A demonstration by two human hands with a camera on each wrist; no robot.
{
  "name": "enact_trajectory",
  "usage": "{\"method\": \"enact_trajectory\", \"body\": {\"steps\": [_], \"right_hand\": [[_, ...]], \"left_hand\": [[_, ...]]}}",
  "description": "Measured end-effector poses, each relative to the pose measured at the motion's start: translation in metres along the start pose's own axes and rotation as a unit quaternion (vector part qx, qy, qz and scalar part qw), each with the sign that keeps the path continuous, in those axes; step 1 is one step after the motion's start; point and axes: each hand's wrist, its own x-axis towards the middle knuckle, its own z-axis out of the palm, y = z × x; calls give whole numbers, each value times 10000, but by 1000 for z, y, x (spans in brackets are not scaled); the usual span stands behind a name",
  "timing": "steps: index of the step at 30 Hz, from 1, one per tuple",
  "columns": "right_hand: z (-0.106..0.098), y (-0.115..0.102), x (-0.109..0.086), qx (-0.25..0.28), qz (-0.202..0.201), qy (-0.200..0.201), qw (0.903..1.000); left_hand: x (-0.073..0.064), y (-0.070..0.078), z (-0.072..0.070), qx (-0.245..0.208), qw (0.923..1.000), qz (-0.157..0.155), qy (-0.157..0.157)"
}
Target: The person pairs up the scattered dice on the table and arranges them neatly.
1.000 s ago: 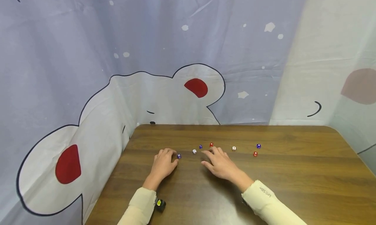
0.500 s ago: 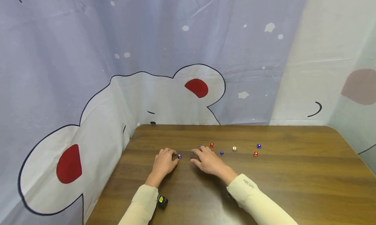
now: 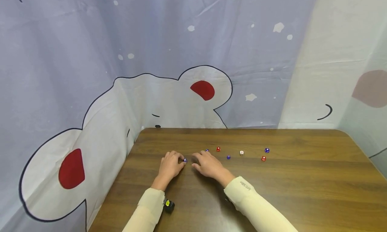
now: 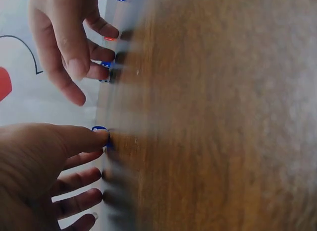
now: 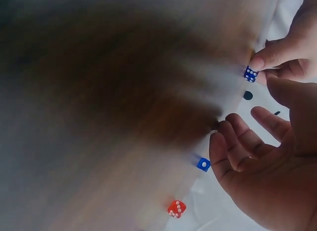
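My left hand (image 3: 171, 165) pinches a blue die (image 3: 185, 160) with white dots between thumb and forefinger, at the table's left. In the right wrist view that blue die (image 5: 250, 74) shows its dotted face by the left thumb. Just to the right, my right hand (image 3: 208, 165) hovers low over the table with loosely bent, spread fingers. Nothing shows between its thumb and forefinger. Behind its knuckles peeks another blue die (image 3: 207, 150), and a red die (image 3: 218, 149) lies close by. Whether anything lies beneath the right hand is hidden in the head view.
Right of the hands on the brown wooden table (image 3: 302, 185) lie a small blue die (image 3: 228, 157), a white die (image 3: 241, 153), a farther blue die (image 3: 267, 150) and a red die (image 3: 263, 158). A printed curtain (image 3: 257, 57) hangs behind the table's back edge.
My right hand has moved left, uncovering a small blue die and covering the white die that lay mid-table. My left thumb and forefinger have closed onto the blue die beside them.
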Motion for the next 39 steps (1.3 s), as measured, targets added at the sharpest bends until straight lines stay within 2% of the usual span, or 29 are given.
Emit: {"method": "enact_trajectory", "body": {"steps": [7, 14, 27, 33, 39], "right_hand": [[4, -9, 8, -298, -58, -33, 9995], [8, -11, 12, -294, 14, -68, 9995], [9, -10, 12, -464, -229, -20, 9987], [10, -11, 9, -573, -148, -230, 9980], [6, -13, 4, -634, 22, -340, 9974]], "left_hand": [[-3, 1, 0, 31, 9999, 96, -23], [-9, 5, 0, -35, 9996, 277, -58], [-15, 10, 2, -87, 9986, 520, -60], [-21, 12, 2, -252, 9983, 516, -114], [-26, 17, 1, -175, 9982, 569, -123]]}}
